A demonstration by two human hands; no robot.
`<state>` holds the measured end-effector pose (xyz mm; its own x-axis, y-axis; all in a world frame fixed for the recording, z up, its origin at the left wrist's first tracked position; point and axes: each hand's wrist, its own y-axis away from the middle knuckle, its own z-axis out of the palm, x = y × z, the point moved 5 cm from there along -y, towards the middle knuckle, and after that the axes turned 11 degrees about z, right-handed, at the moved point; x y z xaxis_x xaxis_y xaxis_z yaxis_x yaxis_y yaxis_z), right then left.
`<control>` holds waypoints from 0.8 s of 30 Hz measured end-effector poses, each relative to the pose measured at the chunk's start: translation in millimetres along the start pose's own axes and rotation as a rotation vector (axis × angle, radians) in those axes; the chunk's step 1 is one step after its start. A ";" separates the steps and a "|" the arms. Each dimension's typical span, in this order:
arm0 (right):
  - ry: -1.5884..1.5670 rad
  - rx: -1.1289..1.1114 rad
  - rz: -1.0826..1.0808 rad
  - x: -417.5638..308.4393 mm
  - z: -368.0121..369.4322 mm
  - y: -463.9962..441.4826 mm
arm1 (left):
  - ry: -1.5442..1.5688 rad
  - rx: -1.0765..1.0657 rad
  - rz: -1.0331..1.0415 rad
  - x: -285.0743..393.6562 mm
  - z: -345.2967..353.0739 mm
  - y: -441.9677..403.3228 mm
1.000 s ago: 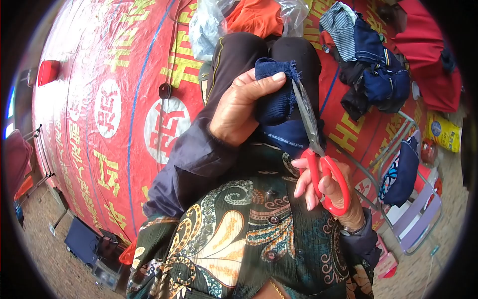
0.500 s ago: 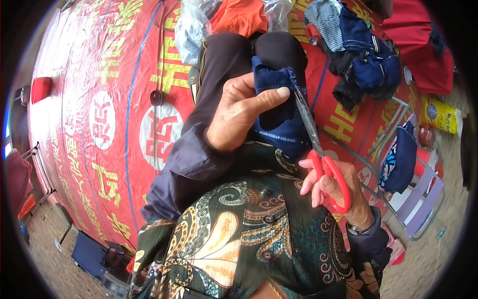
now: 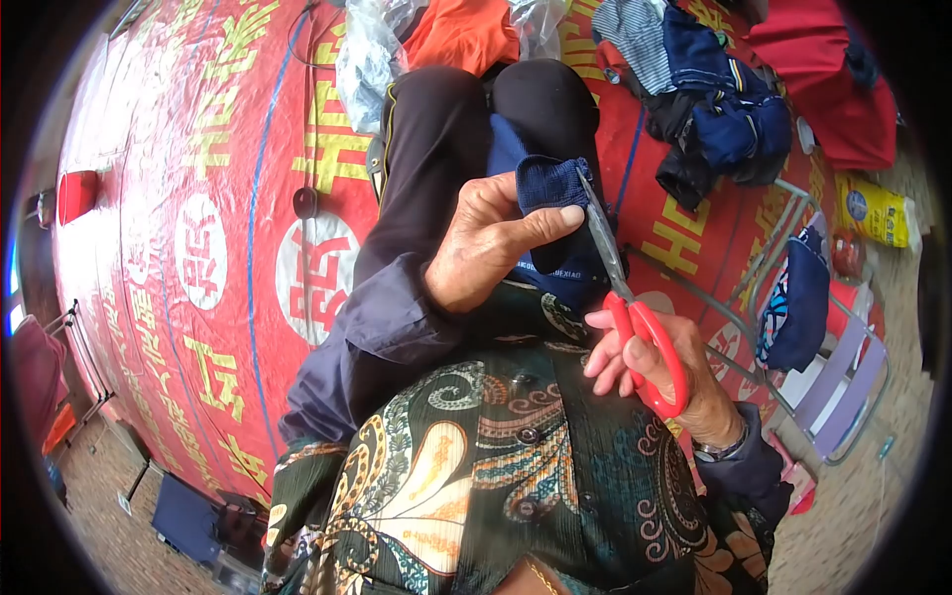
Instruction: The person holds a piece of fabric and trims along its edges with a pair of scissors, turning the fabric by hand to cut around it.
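My left hand [image 3: 486, 238] pinches the ribbed edge of a dark blue knit garment [image 3: 548, 186] between thumb and fingers, above my lap. More of that garment, with white lettering, hangs below and behind the hand. Red-handled scissors [image 3: 650, 342] are in my right hand [image 3: 684, 372], its thumb and fingers around the handle loops. The scissors' blades look close together and point up and away from me. Their tips touch or lie right beside the garment's right edge, near my left thumb; I cannot tell whether they grip fabric.
Dark clothes [image 3: 739, 119] lie heaped at the upper right on a red printed sheet [image 3: 248, 377]. Orange cloth [image 3: 461, 35] sits beyond my knees beside clear plastic [image 3: 367, 74]. On the right stand a metal-framed folding chair [image 3: 843, 392] and a yellow bag [image 3: 873, 213].
The garment's held edge has shifted slightly down and toward me, turning in my left hand. The scissors have stayed at its right edge, and the whole view has tilted slightly.
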<state>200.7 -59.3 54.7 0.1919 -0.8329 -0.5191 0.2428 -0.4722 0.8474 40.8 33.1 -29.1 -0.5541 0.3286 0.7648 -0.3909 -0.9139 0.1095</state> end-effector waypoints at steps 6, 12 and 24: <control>-0.002 0.041 -0.037 12.0 -4.3 -4.5 | 0.006 -0.033 -0.077 -4.9 2.0 -0.5; 0.090 0.022 -0.098 10.1 -8.5 -9.1 | -0.041 -0.038 -0.043 -1.6 4.4 -2.6; 0.120 -0.009 -0.101 6.9 -7.2 -17.9 | -0.025 -0.051 -0.110 8.4 2.5 -4.7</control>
<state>204.5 -54.5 35.1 0.2786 -0.7404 -0.6117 0.2749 -0.5488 0.7895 39.8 39.6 -21.6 -0.4877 0.4197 0.7655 -0.4852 -0.8593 0.1619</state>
